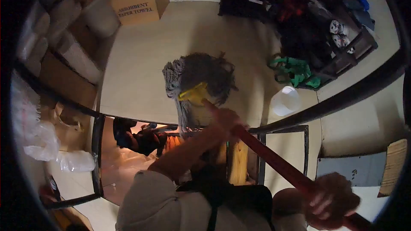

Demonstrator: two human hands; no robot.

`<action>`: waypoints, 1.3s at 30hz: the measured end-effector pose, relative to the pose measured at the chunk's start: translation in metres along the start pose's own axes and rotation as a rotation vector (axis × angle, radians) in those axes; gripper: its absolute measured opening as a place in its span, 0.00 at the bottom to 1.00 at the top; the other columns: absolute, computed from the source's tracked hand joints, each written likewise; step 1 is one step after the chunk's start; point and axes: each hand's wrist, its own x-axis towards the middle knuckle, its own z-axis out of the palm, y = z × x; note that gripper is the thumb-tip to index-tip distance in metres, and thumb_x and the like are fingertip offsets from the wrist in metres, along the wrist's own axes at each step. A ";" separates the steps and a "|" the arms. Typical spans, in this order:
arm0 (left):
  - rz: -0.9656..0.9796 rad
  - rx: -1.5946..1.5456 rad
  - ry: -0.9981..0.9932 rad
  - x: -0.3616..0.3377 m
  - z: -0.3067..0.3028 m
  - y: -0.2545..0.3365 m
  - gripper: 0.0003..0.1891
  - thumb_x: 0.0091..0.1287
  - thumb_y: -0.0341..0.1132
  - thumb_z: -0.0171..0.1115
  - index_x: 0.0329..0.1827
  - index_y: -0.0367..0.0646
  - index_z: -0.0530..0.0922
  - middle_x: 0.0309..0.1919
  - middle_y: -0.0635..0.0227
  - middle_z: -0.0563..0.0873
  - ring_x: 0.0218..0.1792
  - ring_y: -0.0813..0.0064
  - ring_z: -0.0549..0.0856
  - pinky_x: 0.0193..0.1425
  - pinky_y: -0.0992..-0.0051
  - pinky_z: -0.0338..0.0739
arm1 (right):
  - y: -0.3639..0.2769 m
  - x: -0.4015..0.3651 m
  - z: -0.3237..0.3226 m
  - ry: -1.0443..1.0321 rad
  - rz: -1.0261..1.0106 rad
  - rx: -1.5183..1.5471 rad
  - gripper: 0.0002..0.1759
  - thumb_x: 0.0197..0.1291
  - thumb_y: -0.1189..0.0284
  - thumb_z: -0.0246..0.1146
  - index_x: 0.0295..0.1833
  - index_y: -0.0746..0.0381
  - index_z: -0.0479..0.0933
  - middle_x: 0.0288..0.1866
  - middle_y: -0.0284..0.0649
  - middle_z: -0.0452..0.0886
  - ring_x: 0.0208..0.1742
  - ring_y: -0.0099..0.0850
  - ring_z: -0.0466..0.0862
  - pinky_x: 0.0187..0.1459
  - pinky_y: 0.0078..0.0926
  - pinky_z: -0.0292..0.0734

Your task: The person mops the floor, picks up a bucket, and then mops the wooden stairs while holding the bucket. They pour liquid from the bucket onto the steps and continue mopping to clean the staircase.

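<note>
A mop with a grey string head (199,70), a yellow clamp (193,93) and a long red handle (274,162) reaches across the view. Its strings lie bunched on the pale tiled floor (132,68). My left hand (227,121) is wrapped round the handle low down, a little above the clamp. Farther up the shaft, at the lower right, my right hand (330,201) is closed on it too, slightly blurred. The handle slants from lower right to upper left.
A cardboard box (137,8) marked absorbent paper towel stands at the back left. Dark piled items on a rack (351,60), a green strap bundle (295,70) and a white container (286,101) are at the right. Black metal frame bars (338,96) cross nearby. Plastic-wrapped goods (76,161) sit left.
</note>
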 end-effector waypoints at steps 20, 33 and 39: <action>-0.078 -0.038 0.810 -0.001 0.004 -0.118 0.14 0.46 0.37 0.74 0.29 0.46 0.76 0.28 0.64 0.79 0.34 0.57 0.79 0.44 0.56 0.70 | 0.106 -0.031 -0.014 -0.077 0.337 -0.398 0.12 0.65 0.61 0.58 0.39 0.60 0.75 0.36 0.42 0.82 0.37 0.42 0.85 0.53 0.56 0.77; -0.163 -0.055 0.673 -0.109 -0.002 -0.231 0.16 0.46 0.28 0.69 0.39 0.47 0.78 0.35 0.62 0.79 0.43 0.53 0.78 0.52 0.54 0.70 | 0.181 -0.108 0.053 0.004 0.581 0.033 0.09 0.58 0.69 0.65 0.37 0.53 0.70 0.36 0.33 0.74 0.35 0.24 0.74 0.40 0.28 0.73; -0.947 0.278 0.462 -0.137 -0.019 -0.377 0.26 0.53 0.29 0.67 0.56 0.52 0.72 0.70 0.58 0.68 0.72 0.48 0.64 0.73 0.35 0.47 | 0.320 -0.187 0.098 -0.408 0.886 -0.102 0.12 0.61 0.74 0.67 0.48 0.59 0.72 0.58 0.43 0.78 0.56 0.29 0.77 0.57 0.32 0.72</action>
